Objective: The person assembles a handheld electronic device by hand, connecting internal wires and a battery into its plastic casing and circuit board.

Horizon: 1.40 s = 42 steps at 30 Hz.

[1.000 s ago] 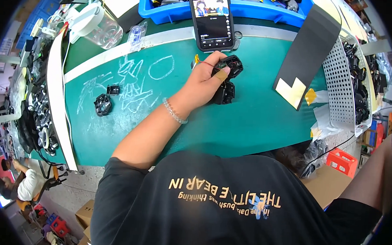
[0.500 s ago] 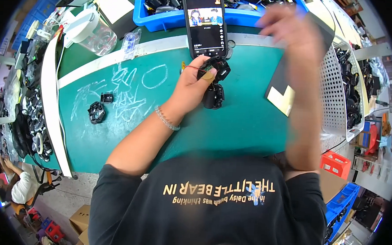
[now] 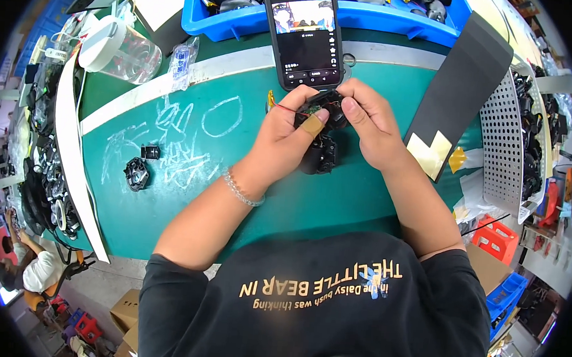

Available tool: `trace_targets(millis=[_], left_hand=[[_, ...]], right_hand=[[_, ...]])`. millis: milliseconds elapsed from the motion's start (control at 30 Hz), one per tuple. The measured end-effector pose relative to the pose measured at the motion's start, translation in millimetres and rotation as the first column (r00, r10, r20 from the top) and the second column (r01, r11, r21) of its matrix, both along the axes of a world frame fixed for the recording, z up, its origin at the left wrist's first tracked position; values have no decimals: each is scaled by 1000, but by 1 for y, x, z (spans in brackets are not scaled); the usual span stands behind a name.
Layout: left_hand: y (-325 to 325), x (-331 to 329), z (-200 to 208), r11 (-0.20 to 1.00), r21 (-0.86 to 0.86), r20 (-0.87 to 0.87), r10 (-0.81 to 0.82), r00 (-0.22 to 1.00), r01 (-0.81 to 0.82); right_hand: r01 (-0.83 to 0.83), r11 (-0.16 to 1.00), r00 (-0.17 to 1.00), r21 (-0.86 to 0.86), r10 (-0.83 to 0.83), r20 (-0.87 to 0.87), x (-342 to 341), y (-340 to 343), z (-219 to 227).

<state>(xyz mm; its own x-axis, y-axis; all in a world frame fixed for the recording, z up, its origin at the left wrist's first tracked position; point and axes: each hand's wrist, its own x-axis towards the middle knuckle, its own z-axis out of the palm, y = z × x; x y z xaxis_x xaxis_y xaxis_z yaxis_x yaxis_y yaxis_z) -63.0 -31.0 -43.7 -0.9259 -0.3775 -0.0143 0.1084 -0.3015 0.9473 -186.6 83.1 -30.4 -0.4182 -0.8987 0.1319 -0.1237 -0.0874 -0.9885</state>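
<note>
Black assembly (image 3: pixel 333 110): you held it in from the surface's (image 3: pixel 349 204) near edge.
Left hand (image 3: pixel 283 136): grasped it.
Right hand (image 3: pixel 376 128): pinched it.

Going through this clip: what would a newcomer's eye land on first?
Probably the lit phone at the top centre, in front of the big blue bin of black parts. Just below it, the left hand holds a black housing, with the right hand at its right side. White scribbles stand out on the green worktop, left of the hands.
</note>
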Motion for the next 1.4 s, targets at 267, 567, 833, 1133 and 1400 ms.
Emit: trace_targets(millis=[267, 567, 833, 1133, 1400], left_hand=[[5, 8, 5, 991, -131, -7, 30, 1000, -31], [6, 7, 4, 991, -123, 34, 58, 998, -53], [15, -2, 1, 981, -112, -9, 161, 987, -161], [13, -7, -2, 951, -251, -1, 184, 983, -178], [10, -5, -10, 968, -207, 17, 147, 989, -140]], right_hand=[[-40, 994, 999, -105, 42, 18, 6, 1, 3], [123, 988, 989, -89, -114, 97, 18, 1, 7], [240, 912, 771, -332, -387, -505, 3, -6, 5], [226, 929, 802, -293, -348, -486, -2, -10, -2], [228, 927, 826, -296, -345, -445, -1, -12, -3]])
